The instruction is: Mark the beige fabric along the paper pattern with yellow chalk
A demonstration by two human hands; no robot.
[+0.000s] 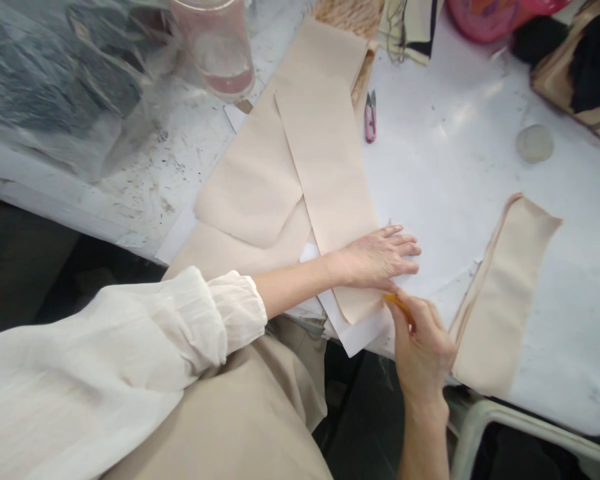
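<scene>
Hands on a beige fabric strip [330, 180] at the bench's [455, 153] near edge.
The left hand [377, 259] presses it, fingers released flat; the right hand [423, 343] is grasping a yellow marker [397, 303].

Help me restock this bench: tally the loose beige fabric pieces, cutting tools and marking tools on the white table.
Beige fabric pieces: 4
Thread snips: 1
Yellow marker in the right hand: 1
Total: 6

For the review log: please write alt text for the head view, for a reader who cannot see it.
A left hand presses flat on a beige fabric strip on a white table, while the right hand holds a yellow marker at the strip's edge. Pink snips lie beyond.
</scene>
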